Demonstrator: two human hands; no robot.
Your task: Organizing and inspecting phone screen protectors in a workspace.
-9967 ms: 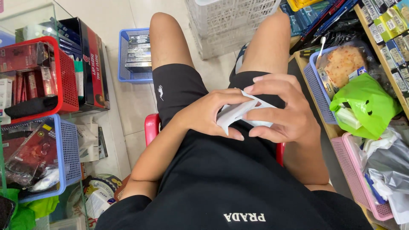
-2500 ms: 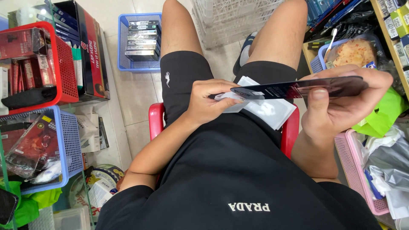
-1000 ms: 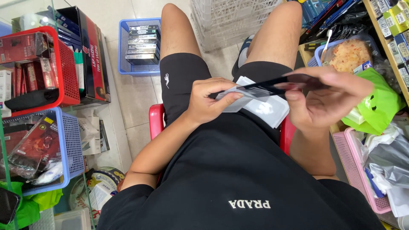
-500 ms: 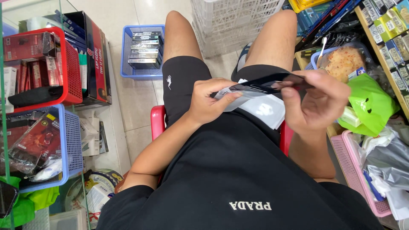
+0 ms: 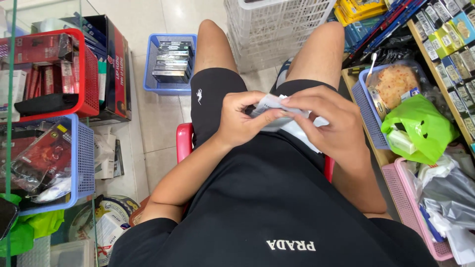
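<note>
I sit on a red stool (image 5: 184, 141) in black shorts and a black shirt, looking down at my lap. My left hand (image 5: 243, 121) and my right hand (image 5: 326, 123) meet over my lap, both gripping a small white packet (image 5: 271, 105). More white wrapping (image 5: 303, 132) lies on my thigh under the right hand. The fingers of both hands pinch the packet's top edge. Whatever is inside the packet is hidden by my fingers.
A white plastic crate (image 5: 277, 27) stands on the floor ahead. A blue basket of dark boxes (image 5: 169, 62) is left of my knee. Red (image 5: 86, 74) and blue (image 5: 84, 158) baskets stand on the left. Right: shelves, a blue basket (image 5: 363, 111), green bag (image 5: 420, 128), pink basket (image 5: 408, 207).
A long dark flat piece held out between my hands earlier is no longer visible. My right hand has come in to the left, closing over the white packet with the left hand.
</note>
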